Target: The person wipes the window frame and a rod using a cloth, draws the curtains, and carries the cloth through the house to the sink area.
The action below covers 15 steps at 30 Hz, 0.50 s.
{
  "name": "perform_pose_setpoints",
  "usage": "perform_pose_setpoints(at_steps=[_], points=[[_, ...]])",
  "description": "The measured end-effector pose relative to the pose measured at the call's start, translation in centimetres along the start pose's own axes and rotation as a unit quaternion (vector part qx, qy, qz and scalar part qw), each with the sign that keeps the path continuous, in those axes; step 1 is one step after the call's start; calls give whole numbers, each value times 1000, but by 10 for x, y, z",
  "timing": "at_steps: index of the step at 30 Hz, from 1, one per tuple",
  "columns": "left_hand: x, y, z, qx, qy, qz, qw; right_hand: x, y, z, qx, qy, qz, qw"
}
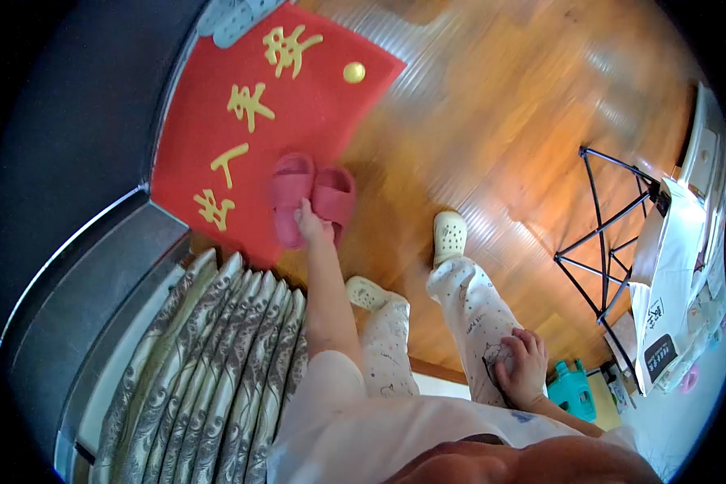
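Observation:
My left hand [315, 223] is closed on a pair of pink slippers [291, 194], gripping them side by side near their inner edges. They overlap the lower right edge of a red doormat [189, 153] with gold characters. The fingers under the slippers are mostly hidden. Over on the right, my right hand [524, 365] rests on my leg in patterned white trousers [472, 310], its fingers apart and slightly bent, holding nothing. I wear cream clogs [450, 234] on the wooden floor.
Patterned curtain folds [210, 363] stand at lower left, beside a dark door [73, 137]. Light blue clogs [232, 20] lie at the mat's top edge. On the right are a black metal frame [601, 230], a white paper bag [661, 282] and a teal container [571, 391].

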<state>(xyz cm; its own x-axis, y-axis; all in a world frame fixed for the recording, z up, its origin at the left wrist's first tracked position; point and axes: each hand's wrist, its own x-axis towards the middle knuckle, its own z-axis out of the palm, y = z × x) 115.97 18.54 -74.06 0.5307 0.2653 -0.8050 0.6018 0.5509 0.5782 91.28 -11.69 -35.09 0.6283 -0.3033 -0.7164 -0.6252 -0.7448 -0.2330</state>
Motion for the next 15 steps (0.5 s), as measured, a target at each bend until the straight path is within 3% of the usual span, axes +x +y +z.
perform_pose_setpoints(at_steps=[1, 3, 5, 6, 8, 11, 14, 15], points=[[-5, 4, 28, 2, -45, 39, 998, -1, 1, 0, 3, 14, -2, 1000], [13, 24, 101, 4, -39, 19, 999, -3, 4, 2, 14, 14, 3, 1000], [56, 48, 174, -37, -273, -23, 961, -9, 13, 14, 12, 36, -5, 999], [-9, 88, 233, 3, -207, -30, 978, -13, 26, 30, 3, 51, -10, 999], [-3, 102, 276, 27, -248, 5, 968, -19, 44, 50, -6, 66, -20, 998], [-10, 83, 262, 146, -225, -12, 963, -27, 57, 70, 24, 95, -43, 994], [-66, 40, 179, 28, -209, -138, 968, -20, 61, 90, -51, 131, -88, 986], [-83, 16, 135, 23, -183, -164, 969, -17, 66, 100, -51, 110, -55, 991]])
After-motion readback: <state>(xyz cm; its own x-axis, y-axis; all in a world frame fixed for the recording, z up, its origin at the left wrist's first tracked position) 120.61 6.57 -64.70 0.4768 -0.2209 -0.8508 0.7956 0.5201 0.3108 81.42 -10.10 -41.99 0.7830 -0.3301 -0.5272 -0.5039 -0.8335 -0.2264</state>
